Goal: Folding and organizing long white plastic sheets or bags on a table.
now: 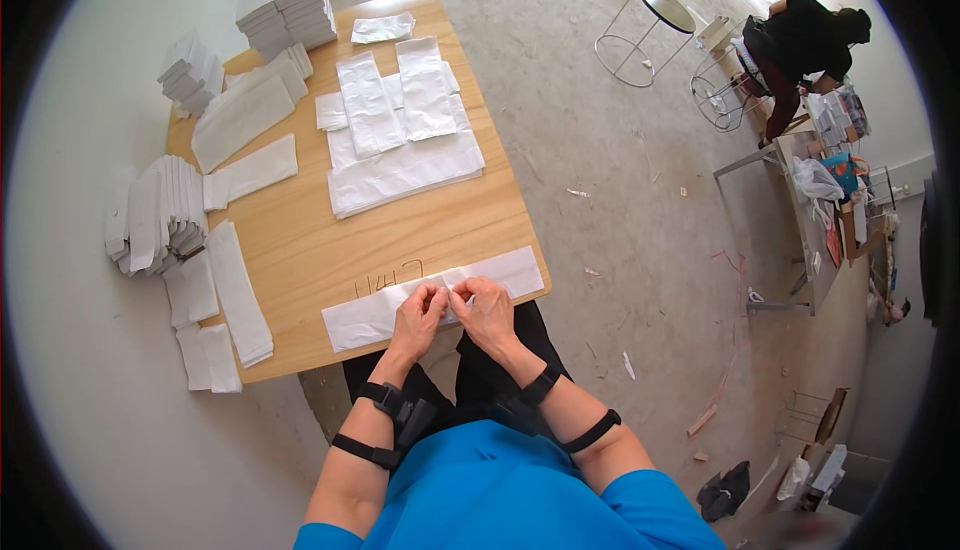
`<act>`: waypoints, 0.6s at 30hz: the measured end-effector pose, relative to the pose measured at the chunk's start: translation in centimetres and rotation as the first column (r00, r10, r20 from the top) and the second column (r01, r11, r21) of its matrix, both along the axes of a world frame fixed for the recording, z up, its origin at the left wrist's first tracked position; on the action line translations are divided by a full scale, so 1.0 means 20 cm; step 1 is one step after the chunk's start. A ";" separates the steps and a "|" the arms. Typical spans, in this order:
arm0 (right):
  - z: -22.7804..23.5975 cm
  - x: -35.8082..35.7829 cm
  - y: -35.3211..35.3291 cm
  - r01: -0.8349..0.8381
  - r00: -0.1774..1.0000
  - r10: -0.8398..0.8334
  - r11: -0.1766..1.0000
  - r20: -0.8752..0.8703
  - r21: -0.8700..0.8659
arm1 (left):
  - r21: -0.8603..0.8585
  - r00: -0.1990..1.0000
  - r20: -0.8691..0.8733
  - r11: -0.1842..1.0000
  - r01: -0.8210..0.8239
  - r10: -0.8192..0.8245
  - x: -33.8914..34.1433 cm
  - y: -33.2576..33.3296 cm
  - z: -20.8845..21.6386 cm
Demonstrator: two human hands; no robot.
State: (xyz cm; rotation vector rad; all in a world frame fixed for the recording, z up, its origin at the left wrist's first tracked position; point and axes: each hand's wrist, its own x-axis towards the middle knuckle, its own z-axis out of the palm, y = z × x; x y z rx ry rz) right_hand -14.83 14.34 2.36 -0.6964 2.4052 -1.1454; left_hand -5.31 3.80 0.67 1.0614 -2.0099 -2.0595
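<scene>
A long, narrow strip of folded white paper [360, 322] lies along the near edge of the wooden table [290, 280], slanting up toward the right. At its middle, my left hand [418, 316] has thumb and fingers pinched together on the paper. Close beside it, my right hand [484, 308] pinches the same strip, the two sets of fingertips almost meeting. Just what lies between the fingertips is partly hidden. Dark handwriting marks the wood right behind the strip.
White paper pieces [405, 175] lie in layers farther back. Stacks of folded white paper [165, 212] line the left side, with taller stacks [287, 12] at the far left corner. Across the room stand a round stool [667, 8], a cluttered side table [790, 220] and a bent-over person [805, 45].
</scene>
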 end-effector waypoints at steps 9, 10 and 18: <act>-0.05 -0.02 0.01 -0.001 0.986 0.017 0.995 0.167 -0.096 | 0.059 0.999 -0.013 0.997 -0.044 0.045 0.01 -0.02 -0.06; -0.05 -0.03 0.01 0.022 0.979 -0.002 0.995 0.205 -0.094 | 0.082 0.998 -0.011 0.995 -0.055 0.057 0.01 -0.02 -0.06; -0.09 -0.03 0.00 0.107 0.986 -0.109 0.994 0.124 0.027 | 0.090 0.999 0.000 0.995 -0.051 0.051 0.01 -0.03 -0.03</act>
